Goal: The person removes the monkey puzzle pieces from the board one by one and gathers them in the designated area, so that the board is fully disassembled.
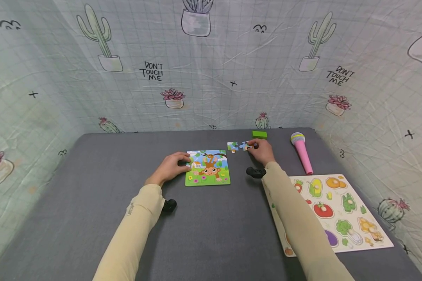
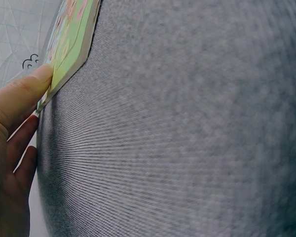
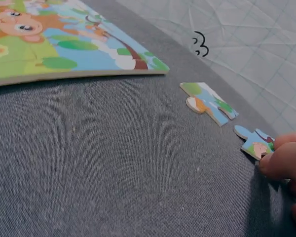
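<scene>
A monkey-picture jigsaw puzzle (image 1: 208, 168) lies in its board on the grey table. At its left edge my left hand (image 1: 171, 168) grips the board, thumb on the picture face and a fingertip at the border in the left wrist view. To the right of the board, my right hand (image 1: 262, 151) pinches a small jigsaw piece (image 3: 256, 143), blue with a bit of green, brown and peach. A second loose jigsaw piece (image 3: 208, 102) lies between that one and the board, picture side up. Fingers cover part of the pinched piece.
Behind my right hand sits a green block (image 1: 259, 134). A pink toy microphone (image 1: 303, 155) lies farther right. Under my right forearm is a white vegetable-picture board (image 1: 341, 191). A cactus-print cloth (image 1: 204, 78) rises along the table's back and sides.
</scene>
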Demonstrator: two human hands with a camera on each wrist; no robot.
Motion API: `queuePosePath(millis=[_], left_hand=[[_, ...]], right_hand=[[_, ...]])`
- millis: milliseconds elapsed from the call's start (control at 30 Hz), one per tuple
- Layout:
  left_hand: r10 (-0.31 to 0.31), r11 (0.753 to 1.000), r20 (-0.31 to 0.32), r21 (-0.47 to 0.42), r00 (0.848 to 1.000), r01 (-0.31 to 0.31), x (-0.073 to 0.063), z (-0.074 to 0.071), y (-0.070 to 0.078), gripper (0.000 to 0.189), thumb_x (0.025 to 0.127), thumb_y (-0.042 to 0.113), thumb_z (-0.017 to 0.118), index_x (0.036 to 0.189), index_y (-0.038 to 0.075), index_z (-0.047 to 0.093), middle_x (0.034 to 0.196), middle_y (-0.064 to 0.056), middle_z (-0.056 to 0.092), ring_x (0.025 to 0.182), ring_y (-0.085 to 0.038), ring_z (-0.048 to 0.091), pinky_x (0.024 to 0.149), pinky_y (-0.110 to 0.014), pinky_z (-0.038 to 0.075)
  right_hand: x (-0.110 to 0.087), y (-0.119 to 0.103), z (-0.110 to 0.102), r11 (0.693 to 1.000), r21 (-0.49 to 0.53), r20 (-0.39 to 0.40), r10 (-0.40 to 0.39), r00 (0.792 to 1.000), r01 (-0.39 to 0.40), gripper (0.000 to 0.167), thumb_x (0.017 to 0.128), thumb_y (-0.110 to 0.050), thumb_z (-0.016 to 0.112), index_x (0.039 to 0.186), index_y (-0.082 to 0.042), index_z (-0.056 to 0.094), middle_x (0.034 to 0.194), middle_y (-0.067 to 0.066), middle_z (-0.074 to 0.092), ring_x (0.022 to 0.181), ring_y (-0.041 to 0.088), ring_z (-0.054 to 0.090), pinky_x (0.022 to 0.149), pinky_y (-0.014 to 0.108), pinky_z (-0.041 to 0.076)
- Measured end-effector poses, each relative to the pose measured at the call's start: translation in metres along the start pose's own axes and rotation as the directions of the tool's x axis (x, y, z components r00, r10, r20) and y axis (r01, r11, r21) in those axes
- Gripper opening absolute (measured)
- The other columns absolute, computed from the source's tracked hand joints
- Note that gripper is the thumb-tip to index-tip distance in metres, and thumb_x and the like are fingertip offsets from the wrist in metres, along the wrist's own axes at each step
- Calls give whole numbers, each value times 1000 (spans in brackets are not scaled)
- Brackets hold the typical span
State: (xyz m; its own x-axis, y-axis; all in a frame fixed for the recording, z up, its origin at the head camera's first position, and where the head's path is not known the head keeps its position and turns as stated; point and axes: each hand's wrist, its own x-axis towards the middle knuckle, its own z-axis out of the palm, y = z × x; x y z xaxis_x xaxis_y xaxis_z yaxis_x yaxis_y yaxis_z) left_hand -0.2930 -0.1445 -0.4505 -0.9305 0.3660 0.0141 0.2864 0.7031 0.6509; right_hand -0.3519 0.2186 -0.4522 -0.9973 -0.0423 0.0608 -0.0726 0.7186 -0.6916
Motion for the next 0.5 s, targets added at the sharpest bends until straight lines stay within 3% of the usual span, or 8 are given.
queuePosePath(millis=[233,500], left_hand=[[10,1000,-2,7,1000,-10,-1,0,0,34,90,21,72,119,4,69,142,-11,52,136,-33,41,114,-50,31],[8,1000,2,6,1000,-8,-1,-1,1,33,91,21,72,120,4,69,142,-11,52,137,-33,40,115,-50,30]], right_hand=[[0,6,-3,996,-49,10,-81,997,81,24,93,-9,66,115,0,69,116,19,65,107,35,59,93,49,48],[-2,8,-6,997,-52,46,-61,997,63,24,96,-12,63,118,-2,68,121,19,61,112,36,56,97,49,46]])
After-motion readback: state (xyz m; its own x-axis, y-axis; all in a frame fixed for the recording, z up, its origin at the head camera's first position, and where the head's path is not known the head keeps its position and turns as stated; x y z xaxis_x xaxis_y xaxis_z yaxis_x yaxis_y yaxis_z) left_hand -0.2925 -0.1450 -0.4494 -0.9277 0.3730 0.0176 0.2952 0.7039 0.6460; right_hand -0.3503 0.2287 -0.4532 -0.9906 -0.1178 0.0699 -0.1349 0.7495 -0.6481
